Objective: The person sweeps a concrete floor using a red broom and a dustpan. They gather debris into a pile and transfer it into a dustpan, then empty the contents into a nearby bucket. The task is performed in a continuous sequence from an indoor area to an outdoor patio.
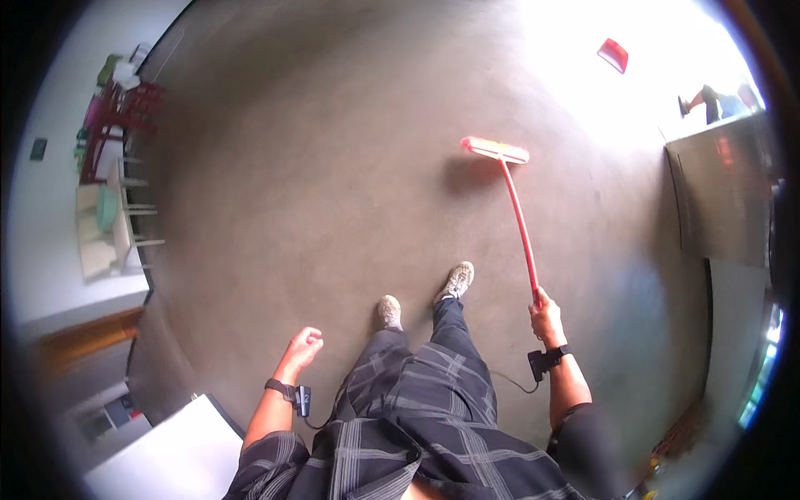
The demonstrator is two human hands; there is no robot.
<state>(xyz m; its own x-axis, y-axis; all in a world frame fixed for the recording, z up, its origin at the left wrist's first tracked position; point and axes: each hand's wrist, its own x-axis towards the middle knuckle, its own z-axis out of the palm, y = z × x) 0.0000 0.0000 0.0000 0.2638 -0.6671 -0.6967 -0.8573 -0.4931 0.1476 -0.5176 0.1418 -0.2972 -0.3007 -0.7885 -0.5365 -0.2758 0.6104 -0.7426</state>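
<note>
My right hand (pixel 546 318) is wrapped round the upper end of a red broom handle. The broom (pixel 518 204) points away from me, and its wide red-and-white head (pixel 497 150) is ahead of my feet. A shadow falls beside that head; it looks lifted a little off the floor. At my left side, my left hand (pixel 305 345) hangs with its fingers curled in, and I see nothing in it. A red dustpan (pixel 613 55) lies far ahead to the right, in bright light.
Grey concrete floor (pixel 317 192) spreads around my shoes (pixel 457 281). Red chairs (pixel 125 117) and a bench-like table (pixel 121 212) line the left wall. A white tabletop (pixel 171 454) is near my left elbow. On the right stands a brown cabinet (pixel 721 192); beyond it, part of another person (pixel 712 104) shows.
</note>
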